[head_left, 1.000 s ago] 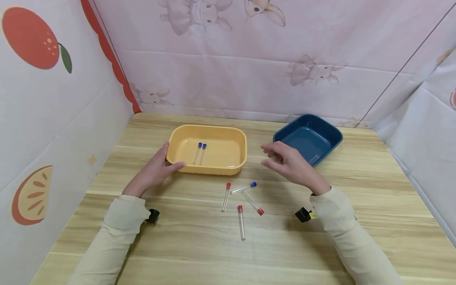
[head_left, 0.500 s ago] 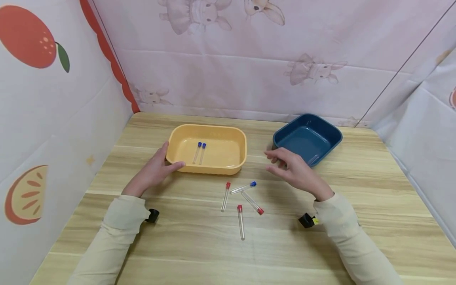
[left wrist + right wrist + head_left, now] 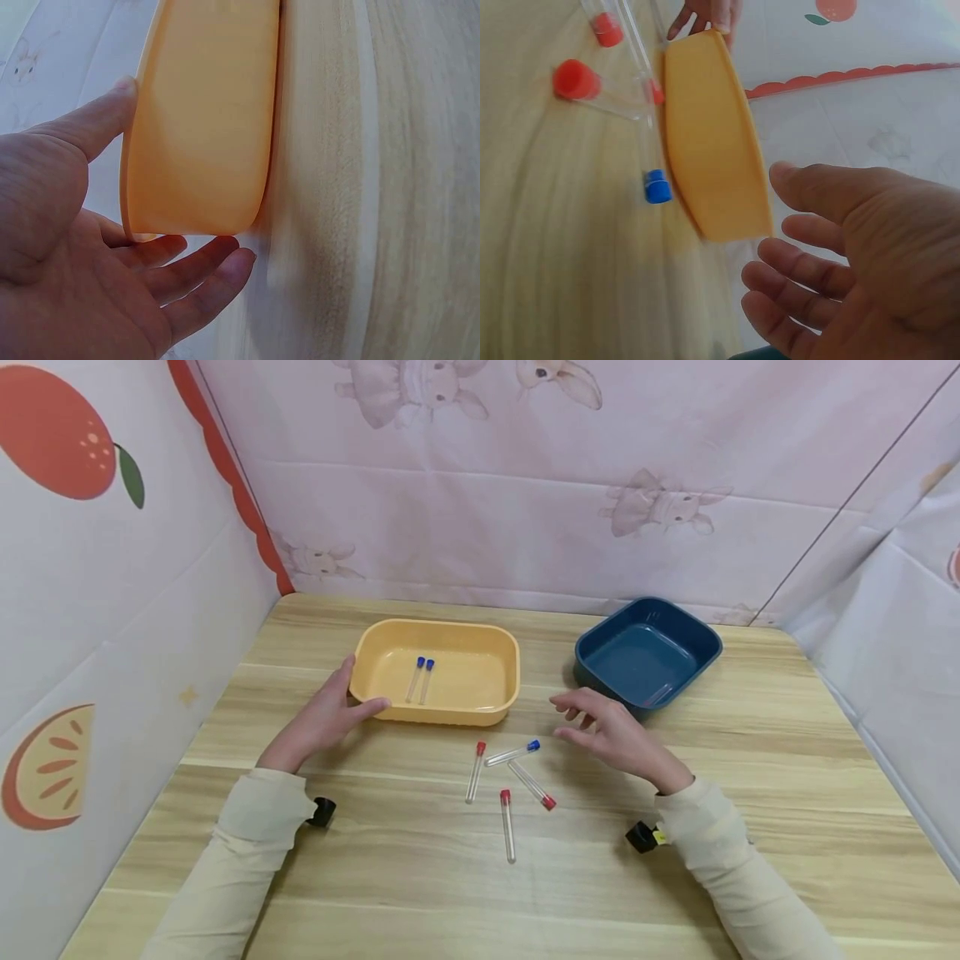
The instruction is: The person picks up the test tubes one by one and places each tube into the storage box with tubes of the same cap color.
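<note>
"Start me at the table's left side. What do you have?"

"On my feed the left hand (image 3: 324, 720) grips the yellow tray (image 3: 472, 683) at its near left corner, thumb on the rim, fingers against the outer wall. That tray sits close to the far edge of the wooden table (image 3: 420, 885), left of its middle."

"Anything in it?"

"I see two blue-capped tubes (image 3: 427, 682), side by side in its left half, caps toward the far edge."

"And right of those?"

"Four loose tubes, between the hands. First a red-capped tube (image 3: 476, 774), cap toward the far edge; then a blue-capped tube (image 3: 510, 754), cap toward the right edge. Another red-capped one (image 3: 508, 828) lies nearest me. The last red-capped one (image 3: 531, 786) slants, cap toward the near right; I can't tell whether its clear end touches the blue-capped tube."

"The right hand?"

"I have the right hand (image 3: 611, 737) holding nothing, fingers loosely bent, thumb apart from them. It's just beside the blue tray (image 3: 637, 656), which sits turned at an angle near the far right corner. A faint reddish streak (image 3: 658, 695) shows inside, too small for me to identify."
</note>
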A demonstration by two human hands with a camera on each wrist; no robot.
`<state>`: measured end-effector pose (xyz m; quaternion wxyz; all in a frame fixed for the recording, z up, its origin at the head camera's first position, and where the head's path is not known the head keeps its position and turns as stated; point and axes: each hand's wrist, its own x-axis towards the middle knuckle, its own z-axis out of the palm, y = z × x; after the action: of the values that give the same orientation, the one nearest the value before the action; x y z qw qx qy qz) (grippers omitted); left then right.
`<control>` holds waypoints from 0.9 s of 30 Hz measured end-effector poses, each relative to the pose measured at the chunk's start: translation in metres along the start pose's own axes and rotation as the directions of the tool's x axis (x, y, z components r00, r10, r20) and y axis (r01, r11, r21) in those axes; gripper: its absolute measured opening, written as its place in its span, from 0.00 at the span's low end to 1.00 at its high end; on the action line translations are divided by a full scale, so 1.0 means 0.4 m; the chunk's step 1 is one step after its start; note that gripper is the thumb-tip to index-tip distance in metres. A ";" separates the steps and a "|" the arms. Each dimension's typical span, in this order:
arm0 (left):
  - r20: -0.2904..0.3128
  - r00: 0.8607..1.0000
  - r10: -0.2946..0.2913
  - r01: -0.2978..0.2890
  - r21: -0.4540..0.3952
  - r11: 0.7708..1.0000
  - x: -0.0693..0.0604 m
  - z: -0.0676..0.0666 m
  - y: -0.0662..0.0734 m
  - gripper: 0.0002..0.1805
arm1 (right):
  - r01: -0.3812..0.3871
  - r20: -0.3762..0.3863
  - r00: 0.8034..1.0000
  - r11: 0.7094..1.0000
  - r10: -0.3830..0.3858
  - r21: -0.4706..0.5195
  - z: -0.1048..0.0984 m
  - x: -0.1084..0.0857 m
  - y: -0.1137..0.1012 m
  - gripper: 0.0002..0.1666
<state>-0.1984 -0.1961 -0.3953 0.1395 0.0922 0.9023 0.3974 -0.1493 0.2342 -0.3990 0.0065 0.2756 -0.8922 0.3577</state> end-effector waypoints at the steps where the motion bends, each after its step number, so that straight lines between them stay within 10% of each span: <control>1: -0.001 1.000 0.002 -0.002 -0.003 1.000 0.000 0.000 0.001 0.60 | 0.011 0.000 1.000 1.000 -0.011 -0.001 0.005 0.000 0.003 0.25; 27: 0.006 1.000 -0.006 0.006 -0.008 1.000 0.000 -0.003 0.007 0.60 | 0.021 0.134 0.991 0.998 -0.012 -0.061 0.089 0.024 0.003 0.23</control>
<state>-0.1988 -0.1951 -0.3926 0.1437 0.0900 0.9006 0.4003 -0.1514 0.2077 -0.4243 -0.0419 0.3060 -0.8991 0.3103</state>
